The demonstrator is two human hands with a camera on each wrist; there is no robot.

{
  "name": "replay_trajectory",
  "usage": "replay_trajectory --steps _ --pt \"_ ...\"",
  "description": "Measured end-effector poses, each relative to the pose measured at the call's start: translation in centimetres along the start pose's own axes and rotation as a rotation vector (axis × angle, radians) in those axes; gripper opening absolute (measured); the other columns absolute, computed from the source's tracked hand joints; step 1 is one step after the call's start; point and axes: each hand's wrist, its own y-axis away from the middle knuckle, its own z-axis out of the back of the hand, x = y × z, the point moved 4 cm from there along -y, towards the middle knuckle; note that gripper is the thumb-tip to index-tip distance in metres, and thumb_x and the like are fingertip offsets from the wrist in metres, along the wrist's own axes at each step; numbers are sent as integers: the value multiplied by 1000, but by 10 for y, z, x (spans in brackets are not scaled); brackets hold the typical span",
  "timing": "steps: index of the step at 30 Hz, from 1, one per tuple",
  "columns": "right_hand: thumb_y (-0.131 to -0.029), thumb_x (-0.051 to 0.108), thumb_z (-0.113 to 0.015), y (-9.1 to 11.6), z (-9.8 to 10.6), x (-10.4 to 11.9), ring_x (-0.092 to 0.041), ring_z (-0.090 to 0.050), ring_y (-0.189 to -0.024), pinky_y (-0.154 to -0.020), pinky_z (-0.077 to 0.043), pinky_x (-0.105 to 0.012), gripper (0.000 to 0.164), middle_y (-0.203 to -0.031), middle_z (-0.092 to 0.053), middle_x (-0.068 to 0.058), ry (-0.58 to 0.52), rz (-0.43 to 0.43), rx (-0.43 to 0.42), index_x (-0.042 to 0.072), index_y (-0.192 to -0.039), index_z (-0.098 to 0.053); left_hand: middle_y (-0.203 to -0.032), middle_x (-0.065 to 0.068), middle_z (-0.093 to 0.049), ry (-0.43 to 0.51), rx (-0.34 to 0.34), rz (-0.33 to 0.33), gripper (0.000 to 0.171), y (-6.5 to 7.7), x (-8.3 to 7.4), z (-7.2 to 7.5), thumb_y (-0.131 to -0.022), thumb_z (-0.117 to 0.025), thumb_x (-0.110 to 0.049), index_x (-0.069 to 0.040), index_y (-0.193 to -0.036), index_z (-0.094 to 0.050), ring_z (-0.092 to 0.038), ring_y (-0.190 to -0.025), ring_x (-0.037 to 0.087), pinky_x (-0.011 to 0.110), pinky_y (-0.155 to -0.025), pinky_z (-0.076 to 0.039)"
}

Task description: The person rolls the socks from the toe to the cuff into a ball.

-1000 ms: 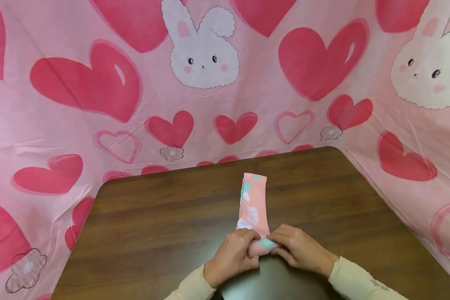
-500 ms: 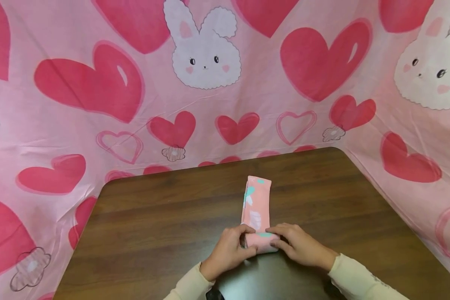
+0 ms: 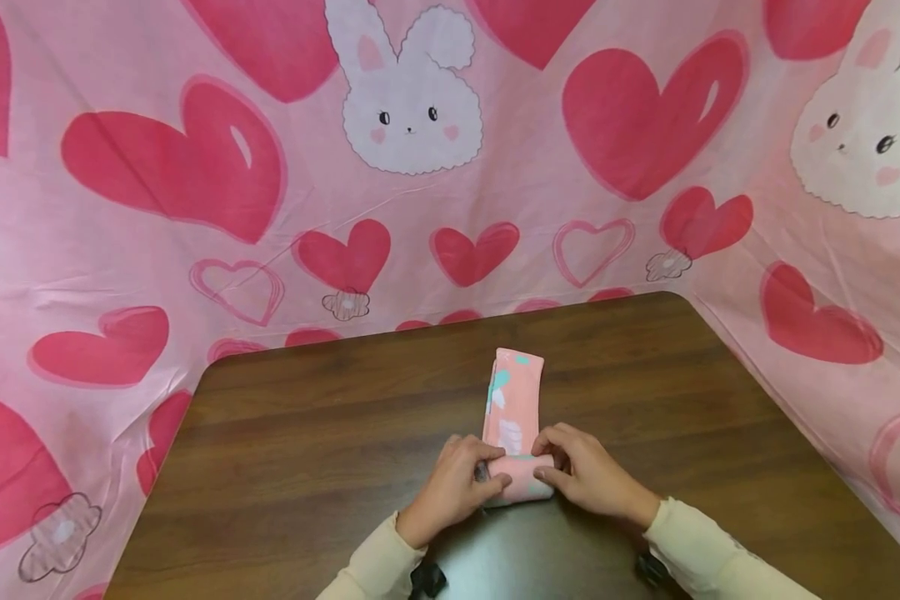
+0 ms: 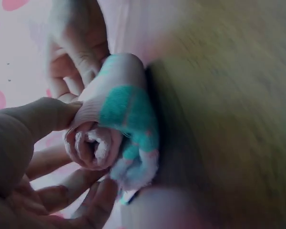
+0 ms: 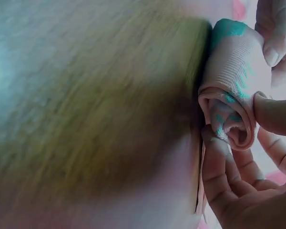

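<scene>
A pink sock with green and white patches lies lengthwise on the table, its far end flat and its near end wound into a thick roll. Whether it is one sock or a stacked pair I cannot tell. My left hand grips the roll's left end, thumb on the near side and fingers beyond. The right hand pinches the other end the same way. Spiral layers show at the end of the rolled sock in the left wrist view. Folds also show inside the sock roll in the right wrist view.
The brown wooden table has rounded far corners. A pink cloth with hearts and rabbits hangs behind it and along both sides. Dark straps or devices sit under both wrists.
The roll has become thicker and shifted slightly away from me, leaving a shorter flat stretch. Both hands have moved a little farther forward with it, fingers and thumbs now spread around its ends.
</scene>
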Motion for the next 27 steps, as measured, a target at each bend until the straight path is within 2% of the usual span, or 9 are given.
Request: replay_trajectory --steps 3,5,7,9,13,16,18,20,27 --pt "-85 6 -80 -2 0 0 -12 -54 -71 -60 -49 -27 23 -85 -55 5 11 -25 -24 17 -94 -62 -101 -1 -71 -58 -97 -122 27 0 -4 2 -78 -87 -17 -8 -102 -79 -55 -95 17 33 -85 -44" --pt "-83 5 -81 -3 -1 2 -13 -55 -73 -63 -48 -29 25 -85 -56 7 40 -15 -47 18 -91 -62 -101 -1 -69 -76 -144 -225 23 1 -8 2 -77 -88 -12 -8 -98 -79 -55 -97 18 29 -86 -47" --pt "-81 5 -83 -4 -1 7 -12 -54 -78 -67 -47 -28 26 -89 -57 9 105 36 -72 19 -89 -63 -98 -2 -70 -95 -161 -321 16 1 -11 2 -78 -87 -8 -9 -92 -79 -57 -96 16 24 -86 -48" --pt "-79 5 -83 -3 -1 12 -10 -52 -84 -69 -46 -26 25 -92 -57 9 184 118 -99 18 -87 -65 -94 -4 -70 -119 -151 -387 11 1 -13 2 -80 -84 -4 -10 -88 -78 -59 -93 13 19 -85 -48" --pt "-79 9 -83 4 -3 24 -11 -53 -92 -75 -49 -28 17 -100 -60 6 354 348 -130 14 -90 -72 -92 -5 -69 -176 -95 -424 7 0 -14 3 -83 -79 -5 -10 -87 -78 -60 -90 11 17 -83 -48" --pt "-82 16 -81 10 -5 26 -16 -59 -98 -81 -51 -35 21 -106 -64 0 436 456 -99 11 -101 -75 -94 -4 -67 -212 -45 -418 8 1 -12 5 -82 -80 -10 -11 -89 -78 -58 -89 11 18 -80 -48" --pt "-82 19 -81 12 -7 25 -18 -61 -101 -84 -51 -39 28 -111 -65 -2 468 482 -69 10 -109 -75 -96 -4 -66 -239 -15 -412 13 1 -11 6 -80 -83 -15 -11 -91 -77 -58 -89 11 18 -79 -49" --pt "-81 20 -82 13 -8 23 -18 -61 -104 -85 -52 -40 34 -114 -66 -4 479 471 -45 9 -113 -75 -99 -4 -65 -272 22 -411 21 2 -9 6 -78 -86 -21 -11 -93 -77 -57 -90 12 19 -81 -48" --pt "-72 16 -88 11 -9 18 -18 -63 -95 -82 -53 -39 39 -110 -68 -3 477 482 -31 7 -108 -76 -104 -3 -62 -367 146 -485 47 -4 -8 5 -65 -95 -35 -11 -100 -75 -55 -96 13 21 -86 -47"
